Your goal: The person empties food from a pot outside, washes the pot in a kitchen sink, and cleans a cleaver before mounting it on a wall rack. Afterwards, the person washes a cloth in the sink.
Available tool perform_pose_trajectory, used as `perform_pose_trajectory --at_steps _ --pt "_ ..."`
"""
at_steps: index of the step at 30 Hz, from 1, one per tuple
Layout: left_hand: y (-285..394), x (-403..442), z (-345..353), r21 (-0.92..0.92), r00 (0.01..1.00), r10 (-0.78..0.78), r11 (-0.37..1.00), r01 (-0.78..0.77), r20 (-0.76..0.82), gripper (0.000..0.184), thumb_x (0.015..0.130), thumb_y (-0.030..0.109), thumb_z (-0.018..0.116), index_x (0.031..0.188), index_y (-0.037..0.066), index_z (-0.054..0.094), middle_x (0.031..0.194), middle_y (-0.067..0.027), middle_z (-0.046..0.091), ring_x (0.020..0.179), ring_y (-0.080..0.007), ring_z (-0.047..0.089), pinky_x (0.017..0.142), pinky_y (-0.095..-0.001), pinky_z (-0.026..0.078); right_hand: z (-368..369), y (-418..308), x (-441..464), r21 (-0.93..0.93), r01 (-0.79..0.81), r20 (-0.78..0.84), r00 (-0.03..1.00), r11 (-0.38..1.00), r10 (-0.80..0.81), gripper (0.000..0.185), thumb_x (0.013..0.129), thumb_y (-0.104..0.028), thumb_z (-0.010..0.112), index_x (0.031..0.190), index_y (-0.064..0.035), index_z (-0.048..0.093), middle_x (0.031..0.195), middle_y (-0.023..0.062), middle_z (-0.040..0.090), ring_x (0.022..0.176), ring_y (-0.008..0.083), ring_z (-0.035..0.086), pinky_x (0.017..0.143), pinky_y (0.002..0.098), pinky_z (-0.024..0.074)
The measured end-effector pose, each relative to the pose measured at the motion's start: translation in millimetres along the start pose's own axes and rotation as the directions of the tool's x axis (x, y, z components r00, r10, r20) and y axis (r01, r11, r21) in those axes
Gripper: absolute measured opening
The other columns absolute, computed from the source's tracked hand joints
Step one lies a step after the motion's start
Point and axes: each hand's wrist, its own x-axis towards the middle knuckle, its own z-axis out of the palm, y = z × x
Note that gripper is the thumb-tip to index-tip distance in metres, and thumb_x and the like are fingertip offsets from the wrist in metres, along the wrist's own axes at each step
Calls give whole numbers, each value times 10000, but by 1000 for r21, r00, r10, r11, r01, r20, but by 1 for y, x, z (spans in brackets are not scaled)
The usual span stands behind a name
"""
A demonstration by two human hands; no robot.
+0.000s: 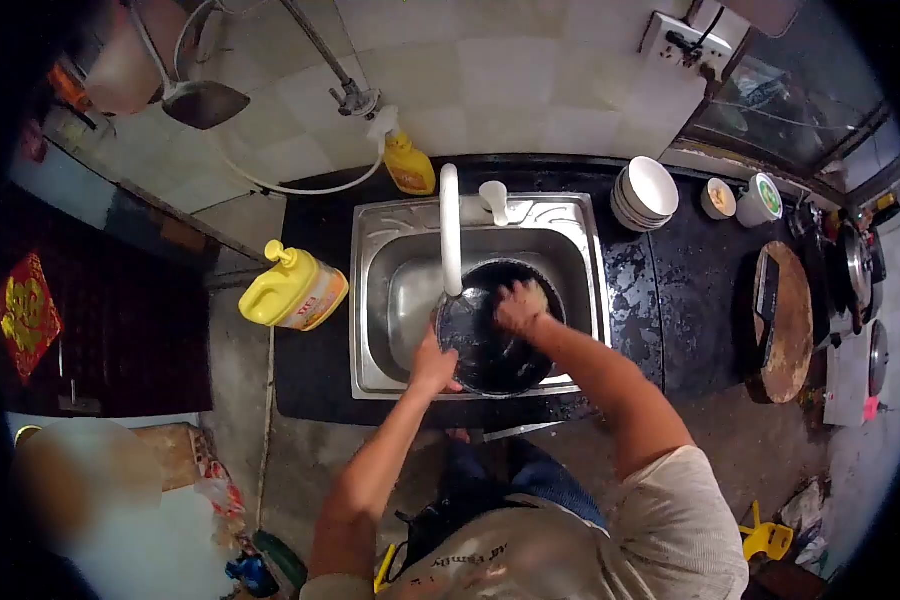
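Both hands work at a black basin (510, 372) in the front right part of the steel sink (362, 300).
The left hand (434, 364) is clamped on the basin's left rim; the right hand (521, 307) is inside, fingers blurred, so whether it grips anything cannot be told. A yellow pump jug (295, 290) stands near the dark table's (705, 300) left edge, a yellow bottle (408, 165) and stacked white bowls (648, 190) along its back edge below the tiled wall (515, 90), a round wooden board (792, 320) towards its right end.
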Motion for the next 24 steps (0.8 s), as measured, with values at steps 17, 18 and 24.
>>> perform_pose_trajectory --at_steps 17,18,24 --pt "-26 26 -1 -22 996 17 1000 -15 86 764 799 -15 470 1457 196 146 1244 -212 492 737 -387 658 488 -384 595 -12 -48 0 600 -26 170 981 -799 95 153 809 -107 557 948 -44 569 849 62 570 821 200 572 727 361 495" --pt "-30 27 -3 -44 995 6 999 -2 95 760 800 -15 475 1454 194 152 1248 -209 488 776 -394 653 494 -391 600 -21 -46 7 535 135 193 942 -834 275 171 816 -100 562 978 -52 531 861 58 553 823 197 564 723 369 502" --pt "-31 23 -2 -91 987 16 996 -2 157 749 798 -39 484 1442 183 173 1311 -198 428 883 -409 626 485 -416 602 29 -82 -14 949 312 -315 944 40 95 428 731 -57 608 1150 -61 518 1014 109 604 945 240 587 836 351 459"
